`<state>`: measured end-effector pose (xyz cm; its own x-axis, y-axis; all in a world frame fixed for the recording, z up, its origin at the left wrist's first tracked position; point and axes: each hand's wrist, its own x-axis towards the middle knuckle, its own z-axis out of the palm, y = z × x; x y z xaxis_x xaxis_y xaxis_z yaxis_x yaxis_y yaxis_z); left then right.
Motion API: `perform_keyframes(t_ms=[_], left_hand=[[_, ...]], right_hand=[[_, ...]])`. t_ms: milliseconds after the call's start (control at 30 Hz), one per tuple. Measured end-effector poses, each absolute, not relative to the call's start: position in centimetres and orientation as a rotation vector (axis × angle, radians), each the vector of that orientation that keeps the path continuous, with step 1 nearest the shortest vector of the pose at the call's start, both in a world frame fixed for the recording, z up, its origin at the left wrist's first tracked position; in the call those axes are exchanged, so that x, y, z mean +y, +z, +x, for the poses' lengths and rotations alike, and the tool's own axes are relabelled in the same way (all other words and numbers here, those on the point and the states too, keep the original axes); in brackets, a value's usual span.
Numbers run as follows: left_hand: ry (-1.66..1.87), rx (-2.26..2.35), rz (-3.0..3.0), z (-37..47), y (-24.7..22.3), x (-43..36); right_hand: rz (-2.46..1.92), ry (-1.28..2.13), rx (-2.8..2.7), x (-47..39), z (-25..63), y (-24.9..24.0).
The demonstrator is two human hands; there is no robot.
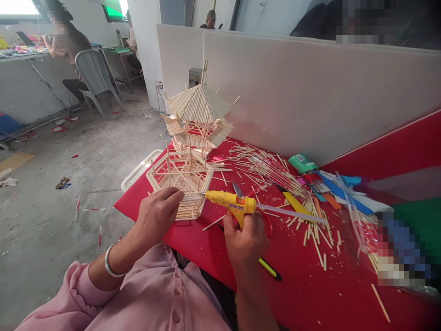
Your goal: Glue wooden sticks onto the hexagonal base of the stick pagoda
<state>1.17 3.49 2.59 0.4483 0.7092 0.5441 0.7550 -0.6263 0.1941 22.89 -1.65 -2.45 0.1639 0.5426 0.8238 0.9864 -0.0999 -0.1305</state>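
Observation:
My right hand grips a yellow glue gun, a clear glue stick trailing from its back end. The gun's nozzle points left, close to the fingertips of my left hand. Those fingers are pinched on a pale wooden stick over the near edge of a hexagonal stick frame; exactly how the stick meets the frame is hard to see. Short upright posts rise from the frame. Just behind it stands a tiered pagoda model made of the same sticks, with a pointed roof.
Loose sticks lie scattered across the red tabletop. Near my right hand are scissors, a yellow ruler and a cutter knife. Packets crowd the right side. A white panel borders the far side.

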Motion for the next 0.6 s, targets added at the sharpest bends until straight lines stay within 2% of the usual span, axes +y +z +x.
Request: perform_keyframes(t_ms=[600], left_hand=[[-0.947, -1.309, -2.618, 1.02, 2.36, 3.58]], right_hand=[[-1.755, -0.787, -1.499, -1.66, 23.08, -2.25]])
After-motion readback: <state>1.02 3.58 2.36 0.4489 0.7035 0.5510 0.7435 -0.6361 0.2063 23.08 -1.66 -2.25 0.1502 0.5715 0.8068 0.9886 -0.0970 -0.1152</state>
